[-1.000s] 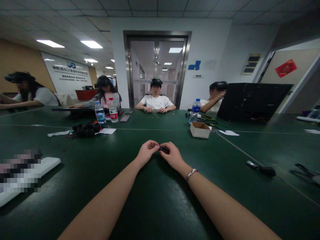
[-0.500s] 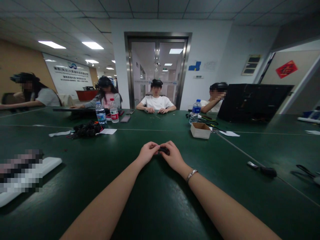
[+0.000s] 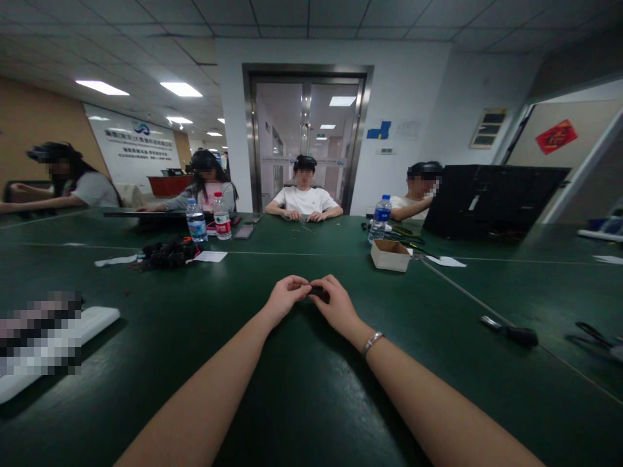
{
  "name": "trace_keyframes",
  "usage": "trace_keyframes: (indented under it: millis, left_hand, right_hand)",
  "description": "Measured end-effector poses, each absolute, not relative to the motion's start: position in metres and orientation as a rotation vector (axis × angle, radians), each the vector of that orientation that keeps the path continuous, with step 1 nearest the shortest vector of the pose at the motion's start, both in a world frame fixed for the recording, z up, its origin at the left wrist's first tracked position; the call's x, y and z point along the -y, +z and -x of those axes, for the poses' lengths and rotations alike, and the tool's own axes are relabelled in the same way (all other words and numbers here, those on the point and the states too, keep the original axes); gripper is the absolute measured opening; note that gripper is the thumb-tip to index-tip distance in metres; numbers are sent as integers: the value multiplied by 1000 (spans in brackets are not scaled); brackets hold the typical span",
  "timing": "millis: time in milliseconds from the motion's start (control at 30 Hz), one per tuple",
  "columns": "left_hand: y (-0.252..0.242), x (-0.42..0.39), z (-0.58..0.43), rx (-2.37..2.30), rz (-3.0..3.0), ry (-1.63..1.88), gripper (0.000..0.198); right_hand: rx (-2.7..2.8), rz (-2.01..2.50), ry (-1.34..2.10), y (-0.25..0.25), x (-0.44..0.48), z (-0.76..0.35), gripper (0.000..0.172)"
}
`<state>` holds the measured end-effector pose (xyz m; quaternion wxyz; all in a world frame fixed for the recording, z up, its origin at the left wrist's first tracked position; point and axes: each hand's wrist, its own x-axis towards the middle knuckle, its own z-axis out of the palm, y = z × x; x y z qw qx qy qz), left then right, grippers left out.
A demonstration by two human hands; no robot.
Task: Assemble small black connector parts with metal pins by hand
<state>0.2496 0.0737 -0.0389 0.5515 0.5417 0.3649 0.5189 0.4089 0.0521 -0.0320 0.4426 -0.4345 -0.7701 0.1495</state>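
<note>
Both my arms stretch forward over the dark green table (image 3: 302,402). My left hand (image 3: 285,296) and my right hand (image 3: 335,303) meet at the middle, fingers curled and pinched together. Between their fingertips sits a small black part (image 3: 318,293), mostly hidden by my right fingers. A silver bracelet (image 3: 372,342) circles my right wrist.
A small cardboard box (image 3: 389,254) stands ahead right. A black-handled tool (image 3: 511,332) lies at right. A pile of black parts (image 3: 168,253), water bottles (image 3: 195,220) and papers lie ahead left. Several people sit at the far side; a black case (image 3: 491,198) stands back right.
My left fingertips have closed in onto the small black part; a thin light piece seen between the hands a second ago no longer shows. The hands stay in place.
</note>
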Motion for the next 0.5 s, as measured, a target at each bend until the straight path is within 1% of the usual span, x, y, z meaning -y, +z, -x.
trace_keyframes:
  millis: [67, 200, 333, 500]
  left_hand:
    - [-40, -75, -249, -849, -1292, 1248, 34]
    - [-43, -77, -247, -836, -1330, 1257, 30]
    - [-44, -78, -247, -837, -1383, 1257, 29]
    - [-43, -78, -247, -881, -1382, 1267, 28]
  right_hand:
    - [1879, 1077, 385, -33, -53, -409, 19]
    - [1756, 1116, 534, -37, -57, -409, 29]
    - [1677, 1124, 729, -40, -59, -410, 29]
    - [1660, 1118, 755, -38, -58, -410, 31]
